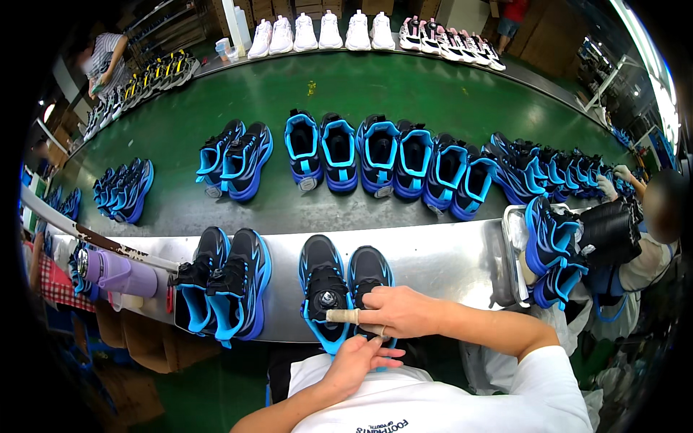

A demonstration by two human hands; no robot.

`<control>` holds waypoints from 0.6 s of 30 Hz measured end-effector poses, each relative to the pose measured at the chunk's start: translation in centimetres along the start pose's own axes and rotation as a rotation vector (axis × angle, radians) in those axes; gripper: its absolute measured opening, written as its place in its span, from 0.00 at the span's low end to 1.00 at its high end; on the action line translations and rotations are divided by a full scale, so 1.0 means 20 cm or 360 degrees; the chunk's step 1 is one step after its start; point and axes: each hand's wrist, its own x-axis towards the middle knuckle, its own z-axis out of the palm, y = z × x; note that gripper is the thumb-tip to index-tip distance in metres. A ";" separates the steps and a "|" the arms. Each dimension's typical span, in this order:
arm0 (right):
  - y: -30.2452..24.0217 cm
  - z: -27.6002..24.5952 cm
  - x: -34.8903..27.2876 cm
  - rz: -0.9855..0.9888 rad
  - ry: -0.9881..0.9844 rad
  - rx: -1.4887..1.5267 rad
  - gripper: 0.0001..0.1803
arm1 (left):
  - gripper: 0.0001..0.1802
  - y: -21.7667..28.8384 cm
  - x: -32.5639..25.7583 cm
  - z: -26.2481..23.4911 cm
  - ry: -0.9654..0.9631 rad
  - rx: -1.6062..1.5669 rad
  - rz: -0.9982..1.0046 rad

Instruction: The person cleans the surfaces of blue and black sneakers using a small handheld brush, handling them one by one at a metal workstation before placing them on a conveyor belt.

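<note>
A pair of black shoes with blue trim stands toes-away on the metal bench right in front of me: the left shoe (323,285) with a round dial on its tongue, and the right shoe (368,268). My right hand (401,310) reaches in from the right and lies over the right shoe's opening, fingers curled on it. Its taped index finger stretches toward the left shoe's dial. My left hand (357,364) comes up from below and its fingertips pinch the same shoe at the heel.
A second matching pair (227,285) stands to the left on the metal bench (447,260). Several blue pairs (382,155) ride the green belt (289,94), with white shoes (317,32) beyond. A co-worker (650,238) at right handles shoes on a tray (514,252). A purple bottle (119,273) lies left.
</note>
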 end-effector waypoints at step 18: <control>0.60 0.37 0.52 0.0632 0.0610 0.0219 0.30 | 0.16 0.38 0.05 -0.14 0.0527 0.1957 0.1278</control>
